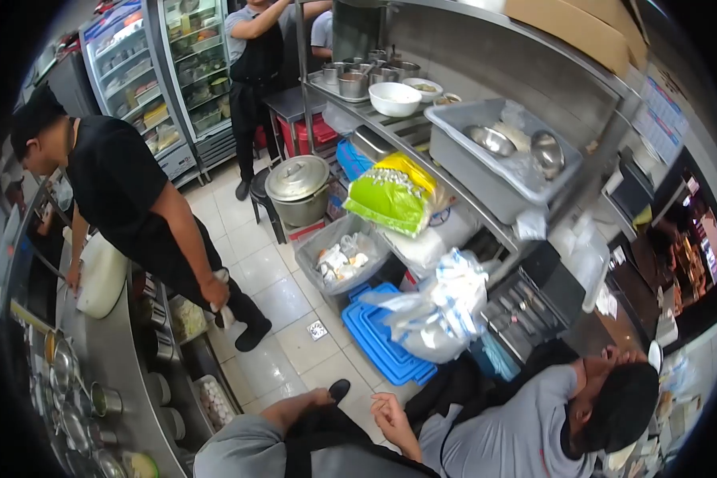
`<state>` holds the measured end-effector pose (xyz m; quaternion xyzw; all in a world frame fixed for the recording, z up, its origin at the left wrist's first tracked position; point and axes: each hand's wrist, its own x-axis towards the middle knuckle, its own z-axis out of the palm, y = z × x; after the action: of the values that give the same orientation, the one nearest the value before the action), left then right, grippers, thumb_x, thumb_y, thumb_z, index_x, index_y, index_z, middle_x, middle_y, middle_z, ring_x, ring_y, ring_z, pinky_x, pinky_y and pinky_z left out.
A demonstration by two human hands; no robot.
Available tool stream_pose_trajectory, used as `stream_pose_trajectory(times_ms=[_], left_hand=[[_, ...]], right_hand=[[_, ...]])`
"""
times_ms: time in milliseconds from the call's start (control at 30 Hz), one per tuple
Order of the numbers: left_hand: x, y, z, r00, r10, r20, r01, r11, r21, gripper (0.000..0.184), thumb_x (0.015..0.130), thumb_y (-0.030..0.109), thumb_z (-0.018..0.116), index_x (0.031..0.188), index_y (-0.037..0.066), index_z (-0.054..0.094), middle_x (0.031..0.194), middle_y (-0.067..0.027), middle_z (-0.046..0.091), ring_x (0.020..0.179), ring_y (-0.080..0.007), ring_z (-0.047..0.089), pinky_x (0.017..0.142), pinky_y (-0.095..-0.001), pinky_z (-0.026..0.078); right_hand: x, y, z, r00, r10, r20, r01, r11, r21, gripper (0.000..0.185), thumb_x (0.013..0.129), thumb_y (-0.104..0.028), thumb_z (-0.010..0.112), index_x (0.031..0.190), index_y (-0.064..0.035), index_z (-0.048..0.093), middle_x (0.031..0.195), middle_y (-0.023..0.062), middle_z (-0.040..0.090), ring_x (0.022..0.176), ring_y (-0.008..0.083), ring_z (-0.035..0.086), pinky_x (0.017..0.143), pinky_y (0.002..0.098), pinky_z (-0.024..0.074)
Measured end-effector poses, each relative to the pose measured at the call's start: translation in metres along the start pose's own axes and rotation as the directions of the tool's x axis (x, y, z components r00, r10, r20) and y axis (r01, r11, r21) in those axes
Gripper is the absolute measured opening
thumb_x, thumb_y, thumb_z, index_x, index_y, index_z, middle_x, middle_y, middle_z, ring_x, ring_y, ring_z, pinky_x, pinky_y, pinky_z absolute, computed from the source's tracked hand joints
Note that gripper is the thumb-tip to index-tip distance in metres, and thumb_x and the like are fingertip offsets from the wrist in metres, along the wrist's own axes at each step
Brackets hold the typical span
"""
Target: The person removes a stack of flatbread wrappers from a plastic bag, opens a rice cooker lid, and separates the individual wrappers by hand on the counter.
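At the lower edge, my left hand [322,397] is near my black apron [338,424], above a dark shoe [340,390] on the tiles. Its fingers are mostly hidden, and no held thing shows. My right hand [392,421] is raised in front of my body, its fingers loosely bent and a little apart, with nothing visible in it. Beyond it lie blue plastic lids [374,338] on the floor and a clear bag with white and blue contents [442,307]. A grey bin [306,259] lined with plastic holds refuse.
A co-worker in black [127,175] stands left, holding a cloth by a steel counter [123,350]. Another co-worker in grey [510,422] bends close on my right. Steel shelving [446,179] carries bowls and a grey tub [462,171]. A large lidded pot [297,179] stands near glass-door fridges [127,88].
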<state>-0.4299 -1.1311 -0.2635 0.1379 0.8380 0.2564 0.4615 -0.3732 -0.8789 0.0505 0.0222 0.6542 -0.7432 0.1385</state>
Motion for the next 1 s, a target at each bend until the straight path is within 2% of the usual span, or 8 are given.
stream_pose_trajectory(times_ms=[233,367,533,667,800,833,933,1000], left_hand=[[-0.022,0.067,0.095,0.986,0.131,0.099,-0.141,0.984,0.109,0.047,0.082,0.046,0.055,0.068,0.002,0.065,0.061,-0.0098,0.063,0.058,-0.0252,0.061,0.062,-0.0369,0.049],[-0.037,0.117,0.181,0.923,0.019,0.385,-0.182,0.902,0.391,0.042,0.082,0.041,0.056,0.074,0.001,0.067,0.067,-0.0109,0.064,0.066,-0.0261,0.063,0.065,-0.0397,0.049],[-0.069,0.248,0.305,0.698,0.390,0.600,-0.716,0.414,0.563,0.032,0.078,0.031,0.056,0.077,0.002,0.067,0.075,-0.0163,0.066,0.076,-0.0332,0.064,0.067,-0.0449,0.049],[-0.089,0.321,0.382,0.509,0.437,0.741,-0.816,0.519,0.254,0.025,0.074,0.024,0.056,0.073,0.003,0.068,0.072,-0.0178,0.065,0.069,-0.0325,0.064,0.063,-0.0457,0.048],[-0.072,0.326,0.461,0.457,0.387,0.801,-0.890,0.202,0.410,0.024,0.073,0.023,0.057,0.071,0.001,0.067,0.069,-0.0175,0.064,0.067,-0.0314,0.063,0.059,-0.0455,0.048],[-0.073,0.331,0.466,0.468,0.318,0.824,-0.883,0.184,0.431,0.024,0.073,0.022,0.056,0.073,0.000,0.067,0.072,-0.0183,0.065,0.068,-0.0317,0.063,0.059,-0.0454,0.048],[-0.095,0.349,0.472,0.378,0.117,0.918,-0.924,0.100,0.368,0.023,0.071,0.022,0.059,0.078,0.001,0.067,0.078,-0.0186,0.065,0.071,-0.0322,0.063,0.060,-0.0444,0.048],[-0.109,0.365,0.480,0.372,0.045,0.927,-0.920,0.153,0.362,0.024,0.073,0.022,0.058,0.081,0.002,0.067,0.079,-0.0181,0.065,0.070,-0.0314,0.063,0.060,-0.0434,0.049]], right_hand=[[-0.180,0.085,-0.054,0.998,0.050,0.050,-0.047,0.998,-0.050,0.035,0.072,0.011,0.035,0.097,-0.0001,0.058,0.061,0.0004,0.049,0.058,0.0079,0.047,0.057,0.0203,0.0372],[-0.307,0.207,-0.082,0.915,0.215,-0.342,-0.156,0.969,0.193,0.035,0.072,0.009,0.038,0.096,-0.0027,0.060,0.056,-0.0010,0.046,0.051,0.0082,0.043,0.049,0.0217,0.0363],[-0.522,0.319,-0.052,0.158,0.681,-0.715,0.285,0.662,0.693,0.012,0.086,-0.017,0.048,0.079,-0.0093,0.054,0.061,0.0002,0.048,0.054,0.0127,0.043,0.052,0.0273,0.0386],[-0.645,0.382,0.003,0.162,0.607,-0.778,0.552,0.597,0.581,0.019,0.090,-0.028,0.045,0.092,-0.0117,0.054,0.075,-0.0010,0.052,0.067,0.0134,0.047,0.061,0.0282,0.0413],[-0.694,0.403,0.001,0.096,0.528,-0.844,0.792,0.473,0.386,0.034,0.089,-0.040,0.052,0.104,-0.0105,0.058,0.087,-0.0011,0.061,0.077,0.0158,0.054,0.063,0.0305,0.0436],[-0.674,0.380,-0.003,-0.061,0.647,-0.760,0.808,0.479,0.343,0.028,0.091,-0.036,0.048,0.100,-0.0114,0.058,0.084,-0.0022,0.060,0.072,0.0152,0.053,0.064,0.0303,0.0434],[-0.637,0.369,-0.038,0.099,0.622,-0.777,0.903,0.271,0.332,0.026,0.088,-0.023,0.056,0.064,-0.0159,0.047,0.054,-0.0035,0.044,0.056,0.0120,0.047,0.058,0.0293,0.0414],[-0.607,0.332,-0.066,0.110,0.491,-0.864,0.841,0.418,0.344,0.007,0.081,-0.009,0.056,0.085,-0.0114,0.052,0.057,-0.0019,0.045,0.057,0.0121,0.047,0.053,0.0291,0.0410]])
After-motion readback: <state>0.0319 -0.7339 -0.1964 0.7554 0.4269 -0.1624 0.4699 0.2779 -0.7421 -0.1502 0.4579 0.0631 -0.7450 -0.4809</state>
